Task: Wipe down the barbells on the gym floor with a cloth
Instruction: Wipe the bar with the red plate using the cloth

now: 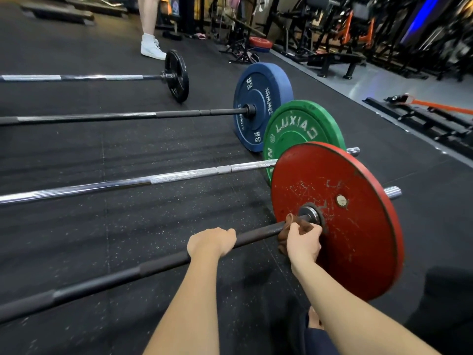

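The nearest barbell [102,283] lies on the black rubber floor [153,147]. Its long axis runs left to right, with the red plate [358,234] end toward the floor's right edge. The left hand [212,242] curls its fingers over the bar. The right hand [303,243] grips a brown cloth [294,224] wrapped round the bar just beside the plate. Three more barbells lie parallel beyond it, carrying a green plate [302,124], a blue plate [258,103] and a small black plate [176,75]. Gym machines [358,29] line the right edge, and a person in white shoes [152,48] stands farther off.
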The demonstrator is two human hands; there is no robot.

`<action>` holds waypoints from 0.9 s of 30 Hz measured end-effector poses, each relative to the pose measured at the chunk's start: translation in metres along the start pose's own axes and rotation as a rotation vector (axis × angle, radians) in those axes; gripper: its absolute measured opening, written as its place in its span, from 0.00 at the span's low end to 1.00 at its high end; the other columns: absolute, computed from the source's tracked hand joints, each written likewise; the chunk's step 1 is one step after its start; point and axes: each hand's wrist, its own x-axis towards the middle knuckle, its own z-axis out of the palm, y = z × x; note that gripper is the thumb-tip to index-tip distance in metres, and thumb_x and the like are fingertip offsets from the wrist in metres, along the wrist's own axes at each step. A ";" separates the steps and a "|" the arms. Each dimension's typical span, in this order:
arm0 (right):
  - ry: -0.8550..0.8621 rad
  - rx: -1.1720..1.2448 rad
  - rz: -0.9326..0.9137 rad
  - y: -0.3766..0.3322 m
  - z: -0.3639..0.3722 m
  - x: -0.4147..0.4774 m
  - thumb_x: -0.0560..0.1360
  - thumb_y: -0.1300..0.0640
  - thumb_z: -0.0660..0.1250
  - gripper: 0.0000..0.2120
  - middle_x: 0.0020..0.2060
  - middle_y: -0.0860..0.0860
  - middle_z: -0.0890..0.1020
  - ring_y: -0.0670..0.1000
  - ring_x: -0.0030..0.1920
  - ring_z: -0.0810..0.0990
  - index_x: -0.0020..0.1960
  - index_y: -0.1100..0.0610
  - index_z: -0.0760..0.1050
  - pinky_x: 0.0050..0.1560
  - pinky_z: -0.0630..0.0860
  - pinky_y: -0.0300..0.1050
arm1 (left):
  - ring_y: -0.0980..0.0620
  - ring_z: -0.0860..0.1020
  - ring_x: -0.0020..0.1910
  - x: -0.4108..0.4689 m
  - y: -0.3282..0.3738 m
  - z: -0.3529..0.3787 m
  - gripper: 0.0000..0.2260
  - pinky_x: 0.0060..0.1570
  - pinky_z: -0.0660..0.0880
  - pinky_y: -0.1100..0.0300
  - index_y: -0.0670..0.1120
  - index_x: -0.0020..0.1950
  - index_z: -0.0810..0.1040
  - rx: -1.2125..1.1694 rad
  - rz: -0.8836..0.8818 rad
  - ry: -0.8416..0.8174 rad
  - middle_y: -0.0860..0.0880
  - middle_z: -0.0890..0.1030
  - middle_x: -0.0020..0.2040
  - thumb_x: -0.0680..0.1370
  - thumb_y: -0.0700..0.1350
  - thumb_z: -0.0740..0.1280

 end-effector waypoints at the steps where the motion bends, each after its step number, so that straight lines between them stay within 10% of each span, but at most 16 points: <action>1: -0.019 0.001 -0.002 0.003 0.002 -0.006 0.80 0.51 0.67 0.09 0.50 0.52 0.80 0.54 0.41 0.84 0.56 0.49 0.69 0.34 0.82 0.45 | 0.45 0.77 0.54 -0.001 0.000 0.000 0.22 0.52 0.68 0.52 0.49 0.56 0.77 0.000 -0.001 0.001 0.47 0.79 0.55 0.83 0.53 0.45; 13: 0.047 0.331 0.289 -0.008 0.032 -0.036 0.77 0.52 0.71 0.12 0.38 0.54 0.81 0.55 0.34 0.83 0.55 0.54 0.71 0.35 0.81 0.51 | 0.42 0.78 0.59 -0.010 -0.001 0.002 0.25 0.59 0.71 0.50 0.46 0.63 0.79 0.005 0.018 0.072 0.43 0.81 0.62 0.84 0.52 0.45; 17: 0.199 0.293 0.240 -0.005 0.032 -0.006 0.67 0.44 0.73 0.18 0.51 0.54 0.82 0.58 0.44 0.84 0.50 0.49 0.69 0.47 0.84 0.59 | 0.42 0.77 0.62 -0.012 -0.001 0.004 0.24 0.59 0.70 0.51 0.45 0.65 0.79 0.000 0.029 0.078 0.43 0.81 0.64 0.85 0.51 0.45; 22: 0.195 0.074 0.091 -0.005 0.005 0.019 0.78 0.50 0.70 0.14 0.61 0.60 0.79 0.64 0.57 0.80 0.57 0.52 0.67 0.59 0.79 0.58 | 0.43 0.78 0.58 -0.005 0.000 0.007 0.25 0.52 0.67 0.53 0.46 0.61 0.80 0.003 0.023 0.059 0.44 0.82 0.61 0.84 0.52 0.45; 27: 0.113 0.069 0.059 0.003 0.001 0.019 0.81 0.51 0.67 0.15 0.59 0.57 0.78 0.59 0.53 0.78 0.63 0.55 0.67 0.49 0.76 0.48 | 0.44 0.75 0.51 0.001 0.003 0.003 0.23 0.51 0.68 0.53 0.48 0.54 0.79 -0.008 -0.016 0.013 0.44 0.81 0.60 0.83 0.51 0.45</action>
